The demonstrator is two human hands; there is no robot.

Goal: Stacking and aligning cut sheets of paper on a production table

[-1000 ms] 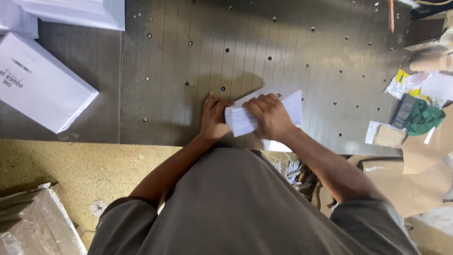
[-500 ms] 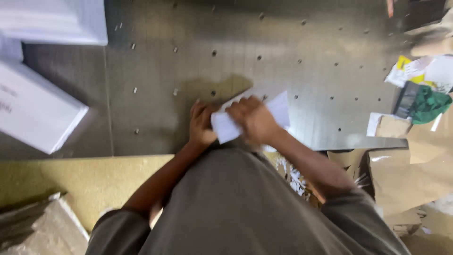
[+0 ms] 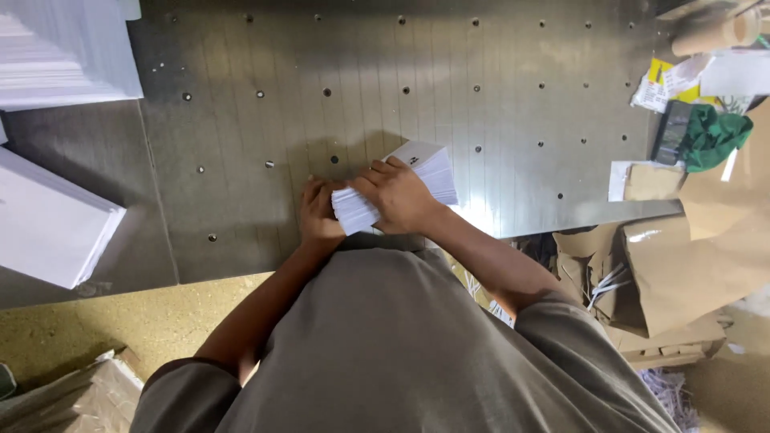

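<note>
Nearest to you, your grey shirt fills the lower middle of the view, with both forearms reaching forward from it. To the lower left, crumpled clear plastic wrap lies on the yellowish floor.

Just past the shirt, at the near edge of the metal table, your hands meet on a small stack of white cards. Your right hand lies over the top of the stack, fingers curled around its near left end and gripping it. Your left hand presses against that same end from the left, fingers bent against the card edges, so the stack is pinched between the two hands. The stack sits tilted, its far end pointing up and to the right, resting on the table.

To the right, torn brown cardboard piles up beside the table. To the left, a white paper stack rests on the table.

Farther off, a taller paper pile sits at the top left, and a green cloth lies among paper scraps at the top right.
</note>
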